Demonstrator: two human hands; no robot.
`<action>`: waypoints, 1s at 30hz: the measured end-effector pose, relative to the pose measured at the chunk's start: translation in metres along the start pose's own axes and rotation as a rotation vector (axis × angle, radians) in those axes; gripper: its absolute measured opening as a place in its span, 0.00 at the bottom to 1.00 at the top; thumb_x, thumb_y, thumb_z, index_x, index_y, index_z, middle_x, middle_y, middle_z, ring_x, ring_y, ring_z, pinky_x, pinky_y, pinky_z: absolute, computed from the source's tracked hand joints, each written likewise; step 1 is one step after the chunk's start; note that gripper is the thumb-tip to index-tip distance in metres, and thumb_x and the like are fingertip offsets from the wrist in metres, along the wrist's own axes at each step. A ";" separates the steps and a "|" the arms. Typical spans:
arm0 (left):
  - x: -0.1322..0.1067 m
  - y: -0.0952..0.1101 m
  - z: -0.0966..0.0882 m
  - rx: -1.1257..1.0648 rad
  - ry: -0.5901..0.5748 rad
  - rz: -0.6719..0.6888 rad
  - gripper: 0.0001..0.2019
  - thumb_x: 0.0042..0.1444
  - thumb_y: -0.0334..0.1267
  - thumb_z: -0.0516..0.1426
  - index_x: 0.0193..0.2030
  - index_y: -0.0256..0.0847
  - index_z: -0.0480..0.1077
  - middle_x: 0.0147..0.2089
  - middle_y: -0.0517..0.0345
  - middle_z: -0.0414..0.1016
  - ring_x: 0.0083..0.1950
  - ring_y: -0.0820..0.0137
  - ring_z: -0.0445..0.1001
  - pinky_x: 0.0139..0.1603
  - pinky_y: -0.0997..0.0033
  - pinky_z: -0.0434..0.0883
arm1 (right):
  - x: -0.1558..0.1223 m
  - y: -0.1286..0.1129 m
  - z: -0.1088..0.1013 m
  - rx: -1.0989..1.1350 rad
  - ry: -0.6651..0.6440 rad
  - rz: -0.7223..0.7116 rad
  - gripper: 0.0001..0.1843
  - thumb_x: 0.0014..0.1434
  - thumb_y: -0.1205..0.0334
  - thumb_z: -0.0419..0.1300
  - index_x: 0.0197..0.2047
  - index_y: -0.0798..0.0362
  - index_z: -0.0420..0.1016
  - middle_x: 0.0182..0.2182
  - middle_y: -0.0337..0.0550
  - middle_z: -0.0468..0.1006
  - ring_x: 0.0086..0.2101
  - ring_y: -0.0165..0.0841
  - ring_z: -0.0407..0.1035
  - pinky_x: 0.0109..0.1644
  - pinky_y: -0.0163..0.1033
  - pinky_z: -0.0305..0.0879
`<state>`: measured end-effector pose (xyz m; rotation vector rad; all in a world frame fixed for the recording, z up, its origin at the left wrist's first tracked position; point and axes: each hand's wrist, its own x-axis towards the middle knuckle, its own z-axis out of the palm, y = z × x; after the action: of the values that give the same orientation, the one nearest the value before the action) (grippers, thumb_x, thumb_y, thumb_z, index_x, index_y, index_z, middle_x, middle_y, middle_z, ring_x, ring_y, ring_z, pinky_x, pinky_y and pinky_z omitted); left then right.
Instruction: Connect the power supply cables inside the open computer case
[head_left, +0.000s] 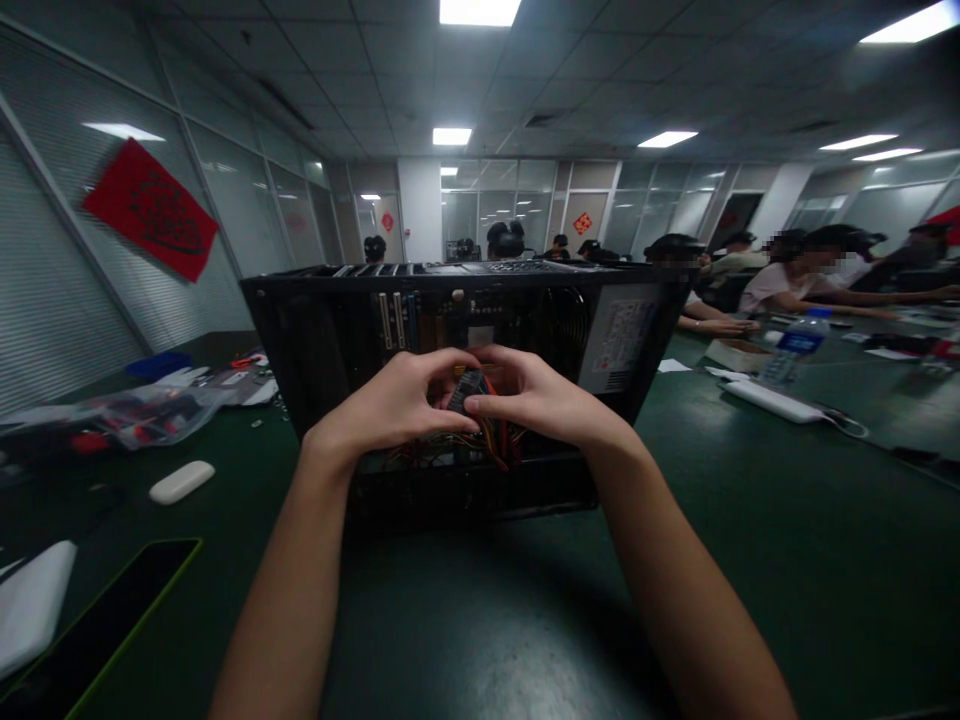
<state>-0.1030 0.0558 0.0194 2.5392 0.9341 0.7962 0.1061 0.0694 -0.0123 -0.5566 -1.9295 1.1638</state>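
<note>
An open black computer case (300,340) lies on the green table in front of me. Just before its open side, my left hand (409,400) and my right hand (536,395) meet with fingertips together. Between them is a black multi-pin power connector (466,392), pinched by the fingers of both hands. Red, yellow and orange cables (491,440) run from it down into the case. Inside, a power supply with a white label (616,345) sits at the right, and light and blue slots (396,320) show at the left.
Left on the table (495,620) are a clear plastic bag (150,415), a white oval case (182,482) and a dark phone-like slab with a green edge (112,620). A water bottle (802,345), a white power strip (772,398) and several seated people are at the right.
</note>
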 end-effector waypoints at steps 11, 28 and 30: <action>-0.002 -0.009 -0.006 0.014 0.049 -0.048 0.32 0.51 0.49 0.69 0.60 0.36 0.70 0.35 0.60 0.74 0.34 0.70 0.71 0.33 0.73 0.67 | -0.001 0.011 -0.017 -0.743 0.173 -0.306 0.31 0.65 0.71 0.54 0.70 0.50 0.60 0.54 0.52 0.76 0.53 0.40 0.73 0.59 0.50 0.70; 0.013 -0.032 0.011 0.173 0.229 -0.018 0.18 0.60 0.38 0.61 0.56 0.39 0.70 0.45 0.54 0.79 0.42 0.67 0.77 0.43 0.69 0.72 | 0.006 0.020 -0.018 -1.085 0.366 -0.381 0.19 0.63 0.73 0.56 0.55 0.55 0.77 0.51 0.54 0.76 0.51 0.43 0.72 0.55 0.48 0.70; 0.018 -0.037 0.017 0.202 0.230 -0.032 0.13 0.61 0.36 0.61 0.52 0.39 0.71 0.44 0.54 0.80 0.43 0.66 0.78 0.43 0.69 0.71 | 0.005 0.021 -0.020 -1.135 0.300 -0.210 0.18 0.63 0.72 0.55 0.54 0.56 0.77 0.47 0.53 0.77 0.45 0.41 0.74 0.50 0.44 0.70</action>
<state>-0.0995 0.0934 -0.0045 2.6328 1.1790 1.0501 0.1183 0.0931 -0.0234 -0.9893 -2.1643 -0.2503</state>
